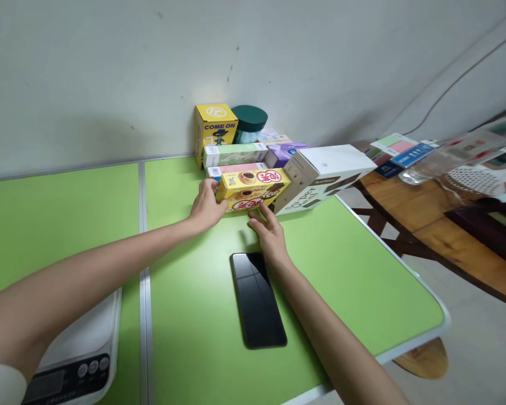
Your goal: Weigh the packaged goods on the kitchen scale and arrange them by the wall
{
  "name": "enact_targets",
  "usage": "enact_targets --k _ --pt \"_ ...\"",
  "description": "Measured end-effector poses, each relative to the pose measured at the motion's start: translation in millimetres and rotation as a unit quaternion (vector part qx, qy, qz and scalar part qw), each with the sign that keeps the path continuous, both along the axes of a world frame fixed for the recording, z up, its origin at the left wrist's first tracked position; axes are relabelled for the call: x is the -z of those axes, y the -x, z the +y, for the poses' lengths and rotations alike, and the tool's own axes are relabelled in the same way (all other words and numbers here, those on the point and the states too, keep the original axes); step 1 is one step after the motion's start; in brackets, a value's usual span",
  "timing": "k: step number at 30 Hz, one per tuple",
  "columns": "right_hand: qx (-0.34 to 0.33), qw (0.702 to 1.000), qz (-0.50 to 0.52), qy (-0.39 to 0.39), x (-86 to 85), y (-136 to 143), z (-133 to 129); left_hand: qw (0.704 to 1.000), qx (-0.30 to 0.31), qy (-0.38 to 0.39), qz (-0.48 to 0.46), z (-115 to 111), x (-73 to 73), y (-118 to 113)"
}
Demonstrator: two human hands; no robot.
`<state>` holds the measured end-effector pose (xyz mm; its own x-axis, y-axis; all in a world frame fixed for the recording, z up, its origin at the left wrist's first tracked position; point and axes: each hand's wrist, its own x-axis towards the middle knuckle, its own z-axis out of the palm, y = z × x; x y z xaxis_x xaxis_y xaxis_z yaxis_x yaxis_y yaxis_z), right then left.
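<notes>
A yellow snack box (253, 190) with red lettering lies on its side at the front of a cluster of packages on the green table. My left hand (208, 207) grips its left end, with the thumb in front and the fingers around the corner. Below the front face is my right hand (270, 233), its fingers spread and the fingertips at the box's lower edge. Behind the yellow box are a pink box (236, 168) and a light green box (235, 154). A large white box (320, 174) leans at its right. Near my right wrist lies a black smartphone (258, 301).
Farther back stand a yellow "COME ON" box (215, 126), a dark green-lidded jar (249, 121) and a purple box (284, 151) against the wall. A white digital scale (88, 343) sits under my left forearm. Beyond the table's right edge is a wooden table (438, 236) with assorted items.
</notes>
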<state>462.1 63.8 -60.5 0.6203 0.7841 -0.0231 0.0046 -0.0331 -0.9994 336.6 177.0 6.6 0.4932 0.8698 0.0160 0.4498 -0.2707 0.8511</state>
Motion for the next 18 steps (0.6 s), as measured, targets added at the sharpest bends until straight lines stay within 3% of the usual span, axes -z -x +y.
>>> enact_targets --k 4,8,12,14,16,18 --pt "0.016 1.000 -0.006 0.021 -12.5 -1.3 -5.3 0.999 0.018 0.029 0.010 0.7 -4.8 11.5" --pt "-0.017 0.999 -0.032 0.020 -39.1 18.9 -23.8 0.997 0.059 0.051 0.015 -10.4 -19.5 54.8" --pt "-0.184 0.978 -0.075 0.055 -64.6 71.9 -59.8 0.990 0.141 0.018 0.006 -29.1 -45.0 140.8" --pt "-0.253 0.959 -0.084 0.091 -67.9 106.7 -79.9 0.990 0.139 -0.023 0.016 -38.3 -55.1 194.5" --pt "-0.303 0.943 -0.057 0.125 -63.7 143.3 -96.1 0.997 0.054 -0.038 0.026 -48.2 -57.6 248.7" --pt "-0.332 0.932 -0.006 0.145 -55.1 179.1 -105.0 0.997 -0.075 -0.009 0.012 -60.7 -50.1 296.9"
